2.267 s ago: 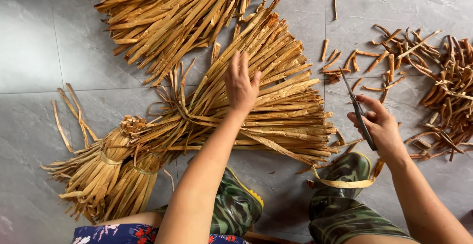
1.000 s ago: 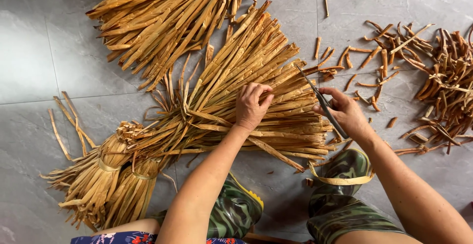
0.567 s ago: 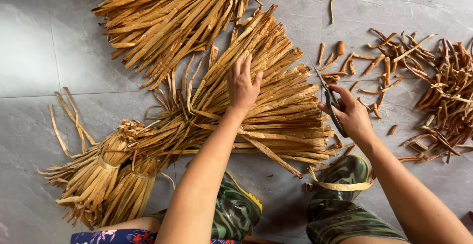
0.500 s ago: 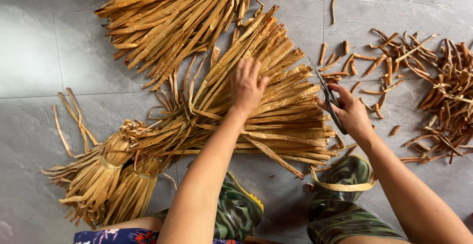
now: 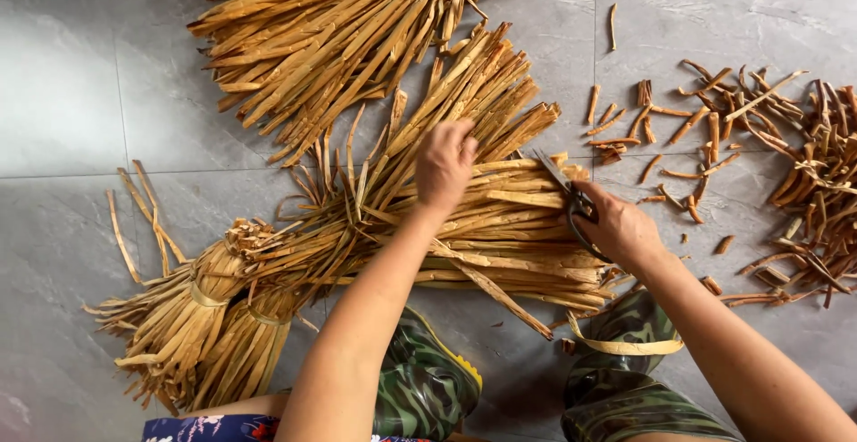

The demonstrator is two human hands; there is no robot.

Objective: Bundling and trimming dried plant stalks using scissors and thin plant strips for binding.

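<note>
Bark strips point(image 5: 500, 228), long and tan, lie as a fanned bundle on the grey tile floor point(image 5: 62, 94), just in front of the person's camouflage boots point(image 5: 428, 388). The bundle is bound at its left end point(image 5: 210, 295), and its loose ends point to the right. A second bundle point(image 5: 339, 31) lies above it, touching it near the middle.

The left hand point(image 5: 444, 163) rests on top of the strips with the fingers curled down into them; it seems to pinch or gather a few, but I cannot tell how many. The right hand point(image 5: 619, 228) is closed around the handles of dark scissors point(image 5: 571, 194), and the blades point up and left into the loose ends. Whether the blades stand apart or together is not clear.

To do this step well, I think the left hand should separate only a small group of strips and press them flat, so they do not slide under the blades. Its fingers are near the blades, so it is better to keep them well behind the cutting line. The cut should go across the strips, not along them. Short cut pieces point(image 5: 678, 138) already lie scattered to the right, beside a larger pile point(image 5: 821, 192), so new pieces can fall on that side, apart from the bundle.
</note>
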